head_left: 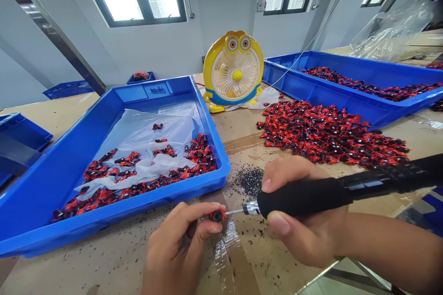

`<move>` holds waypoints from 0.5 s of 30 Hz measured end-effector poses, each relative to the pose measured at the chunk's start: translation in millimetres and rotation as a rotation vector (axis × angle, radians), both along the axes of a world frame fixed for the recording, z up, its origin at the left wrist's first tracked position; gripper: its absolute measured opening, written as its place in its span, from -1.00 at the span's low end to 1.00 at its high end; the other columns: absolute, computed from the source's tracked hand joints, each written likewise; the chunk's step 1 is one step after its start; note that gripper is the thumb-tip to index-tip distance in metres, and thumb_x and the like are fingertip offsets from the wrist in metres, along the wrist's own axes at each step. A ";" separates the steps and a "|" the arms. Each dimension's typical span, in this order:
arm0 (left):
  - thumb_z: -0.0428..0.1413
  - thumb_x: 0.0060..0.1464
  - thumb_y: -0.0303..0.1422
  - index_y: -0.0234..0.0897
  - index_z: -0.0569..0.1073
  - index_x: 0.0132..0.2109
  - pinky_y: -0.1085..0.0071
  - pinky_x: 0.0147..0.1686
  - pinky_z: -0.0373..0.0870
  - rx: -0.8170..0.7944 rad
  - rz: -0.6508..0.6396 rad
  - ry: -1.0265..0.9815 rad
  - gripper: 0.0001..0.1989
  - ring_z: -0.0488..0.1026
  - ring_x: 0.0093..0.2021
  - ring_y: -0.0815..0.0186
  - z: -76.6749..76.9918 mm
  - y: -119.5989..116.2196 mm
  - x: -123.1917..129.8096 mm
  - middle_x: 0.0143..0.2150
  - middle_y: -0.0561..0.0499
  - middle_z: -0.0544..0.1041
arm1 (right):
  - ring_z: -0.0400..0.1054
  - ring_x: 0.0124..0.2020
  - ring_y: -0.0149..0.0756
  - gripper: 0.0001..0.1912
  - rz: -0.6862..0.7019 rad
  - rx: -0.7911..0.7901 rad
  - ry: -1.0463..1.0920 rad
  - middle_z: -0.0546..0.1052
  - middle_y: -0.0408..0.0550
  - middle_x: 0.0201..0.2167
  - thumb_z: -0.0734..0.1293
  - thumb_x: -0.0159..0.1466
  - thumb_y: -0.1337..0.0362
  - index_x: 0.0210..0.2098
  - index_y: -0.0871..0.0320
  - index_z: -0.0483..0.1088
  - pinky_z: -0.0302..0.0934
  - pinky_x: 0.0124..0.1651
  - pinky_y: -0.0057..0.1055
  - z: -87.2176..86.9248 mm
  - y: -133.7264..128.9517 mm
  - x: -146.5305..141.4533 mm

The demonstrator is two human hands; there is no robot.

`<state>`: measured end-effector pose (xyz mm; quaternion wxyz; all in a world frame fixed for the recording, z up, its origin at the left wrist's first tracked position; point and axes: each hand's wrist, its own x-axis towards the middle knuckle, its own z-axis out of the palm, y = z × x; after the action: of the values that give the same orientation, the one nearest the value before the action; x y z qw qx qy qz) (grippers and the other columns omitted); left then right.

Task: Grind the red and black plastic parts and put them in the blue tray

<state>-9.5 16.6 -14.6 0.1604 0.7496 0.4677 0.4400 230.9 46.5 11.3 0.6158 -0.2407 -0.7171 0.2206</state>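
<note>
Between its thumb and index finger, my left hand pinches a small red and black part low in the centre. My right hand is wrapped round a black electric screwdriver, which lies nearly level and points left. Its thin metal bit reaches the red side of the pinched part; whether the tip is inside cannot be made out. Left of my hands, a blue tray holds similar parts and a white plastic sheet. A large pile of red and black parts lies on the table beyond my right hand.
A yellow cartoon fan stands behind the trays. Another blue tray with parts is at the back right, near clear plastic. Black crumbs lie on the cardboard-covered table. A blue bin sits at far left.
</note>
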 end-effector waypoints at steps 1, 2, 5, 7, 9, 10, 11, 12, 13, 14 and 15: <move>0.33 0.33 -0.31 0.01 0.70 -0.03 0.60 -0.39 0.57 0.000 -0.004 -0.003 -0.89 0.64 -0.46 0.41 0.0 -0.2 0.0 -0.29 0.20 0.78 | 0.41 -0.51 -0.35 -0.64 0.005 -0.002 0.004 0.56 -0.16 -0.40 0.44 0.15 0.39 -0.07 0.04 0.42 0.33 -0.49 -0.39 -0.2 0.2 -0.1; 0.34 0.33 -0.32 0.02 0.70 -0.03 0.60 -0.38 0.57 -0.002 -0.009 -0.001 -0.88 0.65 -0.44 0.41 -0.2 -0.5 -0.2 -0.28 0.20 0.78 | 0.41 -0.51 -0.36 -0.65 0.011 -0.005 0.005 0.56 -0.16 -0.40 0.43 0.16 0.39 -0.07 0.04 0.42 0.32 -0.49 -0.40 -0.2 0.4 0.0; 0.32 0.34 -0.36 0.02 0.70 0.00 0.58 -0.36 0.56 -0.017 0.003 0.005 -0.85 0.67 -0.40 0.39 -1.9 -1.4 -1.1 -0.26 0.18 0.78 | 0.41 -0.54 -0.38 -0.64 0.036 -0.008 -0.005 0.55 -0.17 -0.41 0.42 0.16 0.41 -0.06 0.04 0.42 0.29 -0.51 -0.41 1.0 0.7 1.3; 0.31 0.35 -0.37 0.00 0.70 0.01 0.56 -0.34 0.57 -0.015 0.008 0.001 -0.84 0.67 -0.39 0.38 -2.9 -1.6 -1.0 -0.25 0.16 0.78 | 0.39 -0.55 -0.39 -0.64 0.048 -0.016 -0.012 0.54 -0.18 -0.41 0.41 0.16 0.42 -0.06 0.04 0.42 0.27 -0.52 -0.41 2.3 0.6 2.4; 0.30 0.35 -0.37 -0.01 0.70 0.01 0.54 -0.33 0.57 -0.007 -0.004 0.000 -0.84 0.67 -0.39 0.37 -2.9 -1.1 -0.2 -0.25 0.15 0.78 | 0.36 -0.57 -0.40 -0.64 0.050 -0.022 -0.013 0.53 -0.17 -0.42 0.40 0.16 0.42 -0.06 0.03 0.42 0.24 -0.54 -0.41 2.8 0.2 2.7; 0.31 0.34 -0.37 -0.01 0.70 0.00 0.54 -0.34 0.57 -0.004 -0.012 0.005 -0.84 0.66 -0.40 0.36 -2.5 -0.8 0.4 -0.26 0.15 0.78 | 0.35 -0.58 -0.40 -0.64 0.050 -0.022 -0.013 0.53 -0.17 -0.43 0.40 0.16 0.43 -0.06 0.03 0.42 0.23 -0.55 -0.41 2.6 -0.1 2.5; 0.31 0.34 -0.38 -0.01 0.70 -0.01 0.54 -0.35 0.56 0.000 -0.015 0.013 -0.85 0.64 -0.41 0.37 -2.0 -0.3 1.0 -0.27 0.15 0.77 | 0.34 -0.59 -0.40 -0.64 0.049 -0.018 -0.013 0.52 -0.18 -0.43 0.40 0.16 0.43 -0.06 0.03 0.42 0.21 -0.57 -0.42 2.2 -0.4 2.0; 0.31 0.33 -0.38 -0.02 0.70 -0.03 0.54 -0.37 0.55 0.004 -0.012 0.022 -0.86 0.61 -0.44 0.37 -1.4 0.1 1.6 -0.30 0.16 0.76 | 0.34 -0.59 -0.40 -0.63 0.046 -0.009 -0.013 0.52 -0.18 -0.44 0.40 0.16 0.43 -0.05 0.03 0.42 0.20 -0.57 -0.42 1.7 -0.7 1.3; 0.32 0.33 -0.39 -0.03 0.70 -0.05 0.53 -0.39 0.53 0.008 -0.006 0.032 -0.87 0.58 -0.46 0.37 -0.9 0.6 2.1 -0.33 0.17 0.75 | 0.34 -0.59 -0.40 -0.62 0.042 0.001 -0.016 0.53 -0.18 -0.43 0.40 0.15 0.43 -0.05 0.03 0.41 0.21 -0.57 -0.42 1.2 -0.9 0.5; 0.32 0.32 -0.39 -0.03 0.70 -0.07 0.53 -0.41 0.52 0.014 0.001 0.041 -0.88 0.56 -0.48 0.36 -0.6 1.1 2.4 -0.35 0.17 0.73 | 0.35 -0.58 -0.39 -0.63 0.033 0.009 -0.023 0.53 -0.18 -0.44 0.40 0.15 0.42 -0.05 0.03 0.41 0.22 -0.56 -0.41 0.6 -1.0 -0.2; 0.32 0.32 -0.39 -0.04 0.70 -0.08 0.52 -0.42 0.52 0.021 0.008 0.049 -0.89 0.53 -0.50 0.36 -0.4 1.5 2.6 -0.36 0.17 0.73 | 0.36 -0.57 -0.39 -0.63 0.023 0.014 -0.033 0.54 -0.19 -0.44 0.41 0.15 0.42 -0.06 0.03 0.42 0.24 -0.55 -0.41 0.1 -0.9 -0.8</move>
<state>-6.9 18.1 -15.0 0.1393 0.7600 0.4698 0.4269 230.1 45.6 11.4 0.6029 -0.2319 -0.7314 0.2185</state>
